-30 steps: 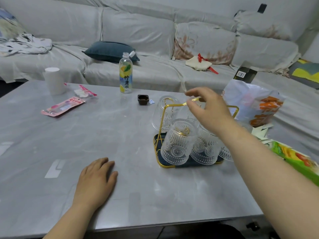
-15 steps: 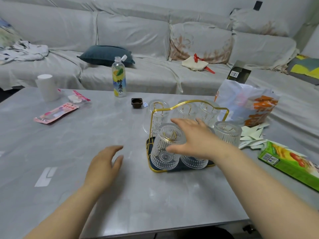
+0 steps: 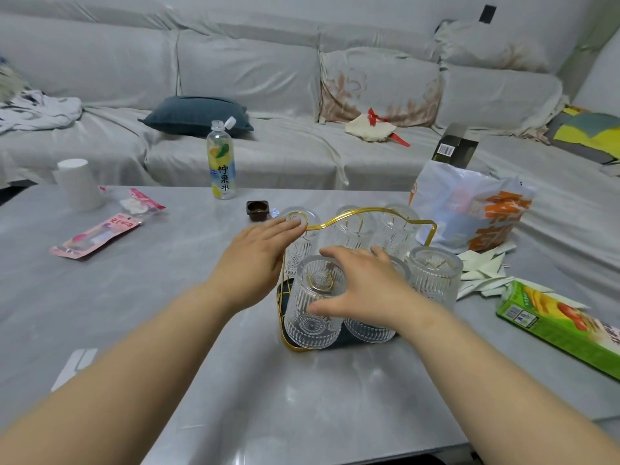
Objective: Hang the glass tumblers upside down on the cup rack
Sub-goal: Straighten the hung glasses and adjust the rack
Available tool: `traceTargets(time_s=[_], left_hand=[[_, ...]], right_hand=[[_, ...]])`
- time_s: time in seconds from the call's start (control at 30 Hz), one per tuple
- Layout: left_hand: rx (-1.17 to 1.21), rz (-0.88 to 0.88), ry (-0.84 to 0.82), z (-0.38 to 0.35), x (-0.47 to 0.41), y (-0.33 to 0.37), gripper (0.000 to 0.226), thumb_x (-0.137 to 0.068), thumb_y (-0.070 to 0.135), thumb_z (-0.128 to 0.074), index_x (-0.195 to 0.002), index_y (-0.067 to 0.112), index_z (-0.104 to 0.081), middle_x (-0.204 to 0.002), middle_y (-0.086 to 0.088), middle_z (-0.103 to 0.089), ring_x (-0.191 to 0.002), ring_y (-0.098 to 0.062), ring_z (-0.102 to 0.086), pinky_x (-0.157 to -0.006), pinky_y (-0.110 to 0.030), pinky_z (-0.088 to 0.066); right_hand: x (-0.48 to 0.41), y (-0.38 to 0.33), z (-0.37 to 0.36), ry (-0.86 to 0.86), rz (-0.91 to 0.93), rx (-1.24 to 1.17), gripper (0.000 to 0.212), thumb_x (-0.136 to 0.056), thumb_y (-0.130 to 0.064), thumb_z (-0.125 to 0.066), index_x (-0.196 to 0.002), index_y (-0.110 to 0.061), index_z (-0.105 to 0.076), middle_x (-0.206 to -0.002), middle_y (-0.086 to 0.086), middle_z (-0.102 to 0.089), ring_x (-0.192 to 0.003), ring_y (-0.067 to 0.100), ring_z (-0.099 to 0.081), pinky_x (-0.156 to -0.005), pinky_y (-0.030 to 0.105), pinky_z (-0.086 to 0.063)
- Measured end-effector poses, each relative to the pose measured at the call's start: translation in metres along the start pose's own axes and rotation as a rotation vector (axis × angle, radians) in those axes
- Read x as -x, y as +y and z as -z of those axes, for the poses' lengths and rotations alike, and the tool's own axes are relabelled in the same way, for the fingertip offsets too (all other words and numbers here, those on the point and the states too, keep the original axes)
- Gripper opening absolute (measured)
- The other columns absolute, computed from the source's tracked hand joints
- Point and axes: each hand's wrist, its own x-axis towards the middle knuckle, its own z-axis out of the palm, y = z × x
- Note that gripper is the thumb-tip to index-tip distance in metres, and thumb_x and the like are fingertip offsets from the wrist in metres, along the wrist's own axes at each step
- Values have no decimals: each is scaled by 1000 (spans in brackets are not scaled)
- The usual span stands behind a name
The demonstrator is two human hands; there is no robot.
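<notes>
A gold wire cup rack (image 3: 364,217) with a dark base stands on the grey table. Several ribbed glass tumblers hang upside down on its pegs. The front left tumbler (image 3: 313,313) is nearest me, another tumbler (image 3: 434,275) is at the front right. My right hand (image 3: 364,285) lies over the front tumblers, thumb against the front left one, fingers spread. My left hand (image 3: 256,260) reaches to the rack's left side, fingertips touching the gold loop and the back left tumbler (image 3: 302,236). Neither hand closes around anything.
Behind the rack stand a lemon drink bottle (image 3: 220,161) and a small brown cup (image 3: 257,209). A plastic bag (image 3: 469,209), paper scraps (image 3: 483,270) and a green box (image 3: 563,323) lie to the right. A white paper cup (image 3: 79,184) and pink packets (image 3: 97,234) are left.
My left hand lifted off the table and moved up to the rack's left side. My right hand dropped from the top handle onto the front tumblers.
</notes>
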Motion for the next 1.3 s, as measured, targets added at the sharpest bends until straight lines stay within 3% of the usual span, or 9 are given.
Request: traceTargets(time_s=[0.13, 0.23, 0.5, 0.6, 0.73, 0.93, 1.1, 1.23, 1.3], left_hand=[[220, 128, -20, 0, -5, 0, 46, -88, -4, -34, -127, 19, -45, -141, -2, -42, -132, -15, -33, -105, -19, -20], [274, 158, -37, -1, -4, 0, 46, -89, -4, -33, -127, 19, -45, -143, -1, -40, -131, -12, -32, -96, -7, -15], [295, 174, -45, -2, 0, 4, 48, -88, -4, -33, -130, 21, -40, -146, 0, -34, -134, -13, -27, -103, -18, -16], [274, 178, -51, -1, -1, 5, 48, -88, -4, -33, -129, 20, -40, -146, 0, -34, -134, -14, -28, -102, -18, -17], [268, 198, -67, 0, 0, 6, 50, -88, -4, -33, -129, 21, -40, -146, 1, -34, -134, -14, -28, -101, -16, -16], [281, 242, -65, -1, 0, 11, 52, -86, -5, -33, -130, 23, -39, -147, 2, -33, -135, -14, -27, -100, -16, -17], [265, 262, -70, 2, -1, 12, 56, -84, -8, -33, -129, 24, -40, -146, 3, -34, -134, -14, -29, -99, -17, -18], [254, 262, -76, 3, 0, 12, 59, -82, -9, -32, -129, 25, -40, -147, 3, -33, -134, -14, -29, -100, -19, -20], [250, 259, -72, 3, 0, 12, 59, -82, -9, -33, -130, 26, -39, -147, 4, -33, -134, -14, -28, -101, -19, -19]], right_hand=[[8, 2, 1, 36, 58, -67, 81, -59, -49, -72, -129, -32, -35, -134, -2, -43, -124, 12, -23, -101, 25, -12], [11, 4, 0, 45, 75, -49, 80, -59, -51, -71, -129, -32, -36, -135, -2, -43, -126, 15, -24, -99, 23, -11], [11, 3, -3, 12, 94, 75, 83, -64, -56, -65, -133, -30, -28, -141, 0, -39, -134, 19, -18, -112, 42, 0], [15, 6, 6, 23, 113, 48, 87, -61, -56, -67, -134, -30, -27, -143, -1, -35, -135, 16, -15, -112, 41, 2], [23, 30, 34, 83, 37, -27, 82, -63, -46, -70, -133, -30, -30, -143, 0, -35, -133, 16, -20, -109, 32, -10], [26, 56, 49, -105, -129, 33, 85, -68, -44, -68, -136, -26, -22, -148, 4, -28, -136, 22, -18, -112, 38, -10], [16, 52, 45, -216, -163, 84, 83, -70, -45, -65, -137, -27, -19, -143, 5, -37, -134, 25, -23, -113, 45, -5], [19, 51, 42, -128, -160, 9, 76, -66, -42, -69, -130, -26, -31, -137, 5, -46, -127, 23, -35, -108, 38, -18], [25, 53, 39, -67, -142, 2, 76, -63, -42, -71, -128, -26, -34, -134, 6, -47, -127, 22, -34, -109, 38, -16]])
